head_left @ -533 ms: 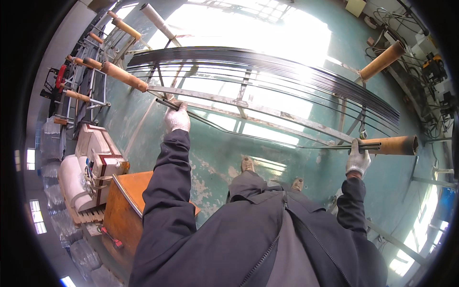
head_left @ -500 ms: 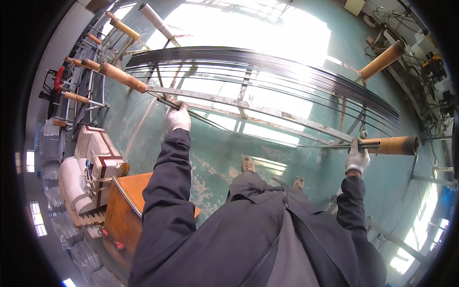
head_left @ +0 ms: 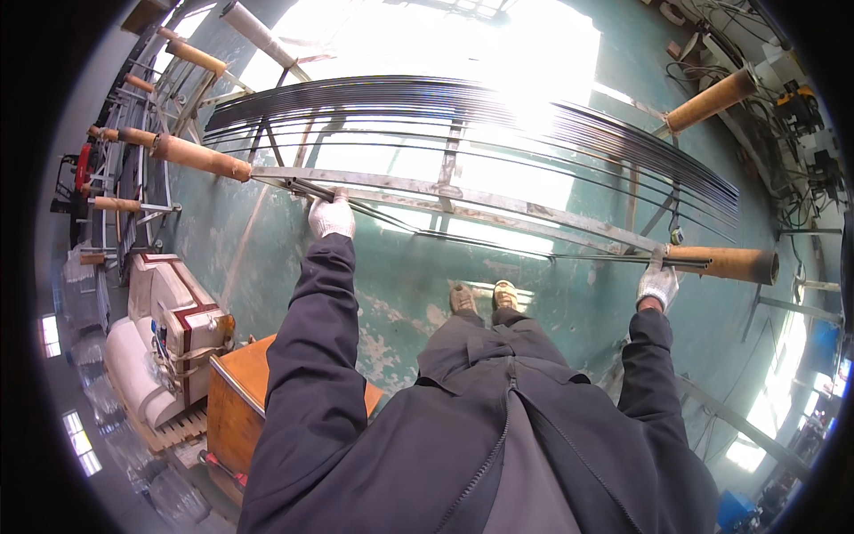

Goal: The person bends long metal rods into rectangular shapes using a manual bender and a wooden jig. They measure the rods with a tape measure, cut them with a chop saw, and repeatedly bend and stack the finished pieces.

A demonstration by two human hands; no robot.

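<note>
Both my hands wear pale work gloves and hold a small bundle of long, thin dark metal rods (head_left: 689,262) in front of me. My left hand (head_left: 332,216) is closed around the bundle near its left end. Near the other end, my right hand (head_left: 658,282) grips the same rods, their tips sticking out past it. Between the hands the rods run low along the near side of a metal rack (head_left: 534,210). Many similar dark rods (head_left: 356,93) lie side by side across that rack. Whether the held rods touch its near beam, I cannot tell.
Brown tube-covered arms (head_left: 200,158) stick out at the rack's left, with another such tube (head_left: 725,265) beside my right hand. An orange-brown wooden cabinet (head_left: 240,400) stands at my left, near a white padded object (head_left: 160,334) on a pallet. Cables and machinery fill the far right.
My feet are now side by side, both shoes showing. The view has shifted slightly. Both hands still hold the rods, which sit a little closer to the rack's near beam.
</note>
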